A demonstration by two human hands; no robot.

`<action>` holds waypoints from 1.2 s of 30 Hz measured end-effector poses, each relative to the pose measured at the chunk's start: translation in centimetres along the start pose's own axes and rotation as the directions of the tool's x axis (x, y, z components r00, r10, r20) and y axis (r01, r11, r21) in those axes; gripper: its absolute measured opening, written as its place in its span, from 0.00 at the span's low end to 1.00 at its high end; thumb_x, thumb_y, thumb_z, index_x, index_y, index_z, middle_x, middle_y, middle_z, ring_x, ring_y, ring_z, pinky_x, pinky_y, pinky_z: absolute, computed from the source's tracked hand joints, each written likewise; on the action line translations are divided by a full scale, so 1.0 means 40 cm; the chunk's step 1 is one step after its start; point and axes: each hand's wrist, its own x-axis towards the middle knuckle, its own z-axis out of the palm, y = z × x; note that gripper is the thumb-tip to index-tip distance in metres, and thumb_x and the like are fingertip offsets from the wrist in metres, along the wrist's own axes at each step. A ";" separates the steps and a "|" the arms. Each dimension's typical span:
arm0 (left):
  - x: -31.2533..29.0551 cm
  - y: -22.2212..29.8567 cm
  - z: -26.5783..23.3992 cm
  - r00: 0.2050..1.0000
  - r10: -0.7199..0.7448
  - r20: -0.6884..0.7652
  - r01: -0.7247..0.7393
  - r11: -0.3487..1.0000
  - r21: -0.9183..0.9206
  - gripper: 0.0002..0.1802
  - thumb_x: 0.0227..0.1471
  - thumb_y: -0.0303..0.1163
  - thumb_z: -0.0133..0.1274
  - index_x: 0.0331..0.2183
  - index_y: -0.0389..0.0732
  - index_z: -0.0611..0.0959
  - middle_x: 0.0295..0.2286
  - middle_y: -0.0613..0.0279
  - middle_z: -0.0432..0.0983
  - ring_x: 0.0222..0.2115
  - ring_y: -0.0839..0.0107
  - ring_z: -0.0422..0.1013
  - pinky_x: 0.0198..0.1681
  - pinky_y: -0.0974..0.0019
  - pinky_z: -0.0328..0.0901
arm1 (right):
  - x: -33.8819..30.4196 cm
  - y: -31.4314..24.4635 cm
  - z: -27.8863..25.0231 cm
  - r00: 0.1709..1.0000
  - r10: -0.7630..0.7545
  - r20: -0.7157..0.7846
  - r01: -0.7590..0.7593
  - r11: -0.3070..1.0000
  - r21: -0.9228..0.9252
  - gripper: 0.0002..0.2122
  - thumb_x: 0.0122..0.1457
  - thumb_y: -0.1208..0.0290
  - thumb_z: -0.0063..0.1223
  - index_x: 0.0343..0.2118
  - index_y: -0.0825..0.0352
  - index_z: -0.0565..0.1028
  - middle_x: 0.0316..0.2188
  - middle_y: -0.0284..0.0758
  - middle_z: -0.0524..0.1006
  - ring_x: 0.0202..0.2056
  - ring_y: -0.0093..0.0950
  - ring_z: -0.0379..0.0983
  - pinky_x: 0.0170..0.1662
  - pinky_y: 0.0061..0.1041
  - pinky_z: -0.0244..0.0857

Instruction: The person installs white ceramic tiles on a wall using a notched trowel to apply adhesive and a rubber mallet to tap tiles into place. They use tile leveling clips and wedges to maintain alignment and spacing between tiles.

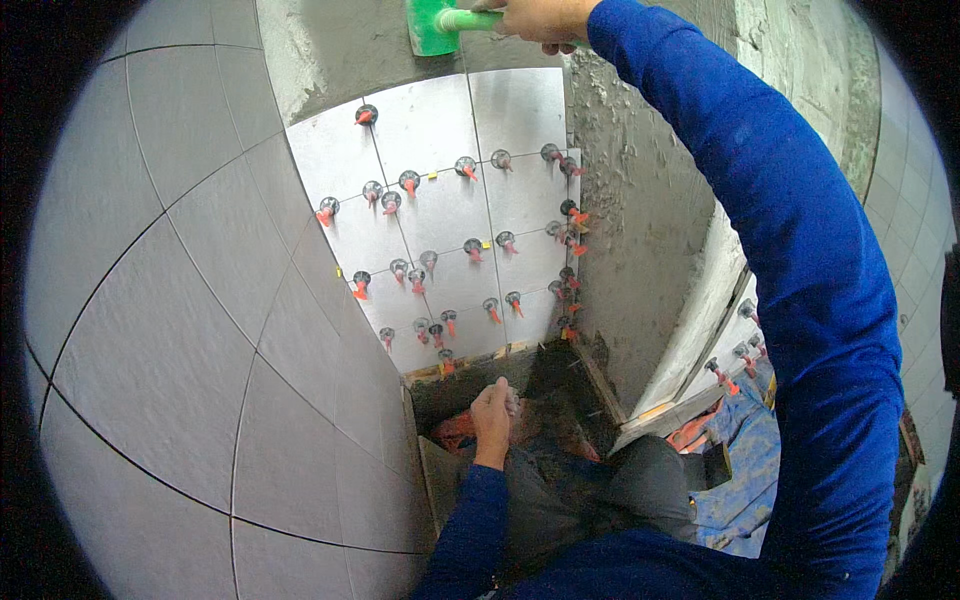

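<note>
Up at the top edge, my right hand (545, 20) is wrapped round the handle of a green mallet (432, 30). The mallet head is against or just in front of the bare grey wall, above the upper edge of the light tiles (520, 115); whether it touches cannot be seen. Lower down, my left hand (491, 412) is closed in front of my legs, with something small and pale at its fingers that I cannot make out. Tile levelling clips (473, 250) with dark round bases and red tips sit along the joints between the light tiles.
Large grey tiles (150, 290) cover the left wall. On the right stands a rough mortar-coated wall (635, 210), with a low ledge (660, 410) below. A stained blue sheet (740, 460) lies at lower right. Small yellow pieces (487, 245) stick out of the joints.
</note>
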 end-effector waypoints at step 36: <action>0.015 -0.009 -0.010 0.993 -0.100 0.062 0.101 0.995 -0.004 0.15 0.63 0.38 0.57 0.27 0.39 0.80 0.23 0.70 0.73 0.22 0.81 0.67 0.26 0.72 0.62 | 0.048 -0.024 -0.001 0.981 -0.173 -0.087 0.143 0.951 -0.272 0.16 0.61 0.69 0.48 0.48 0.61 0.83 0.31 0.47 0.84 0.28 0.39 0.83 0.33 0.37 0.76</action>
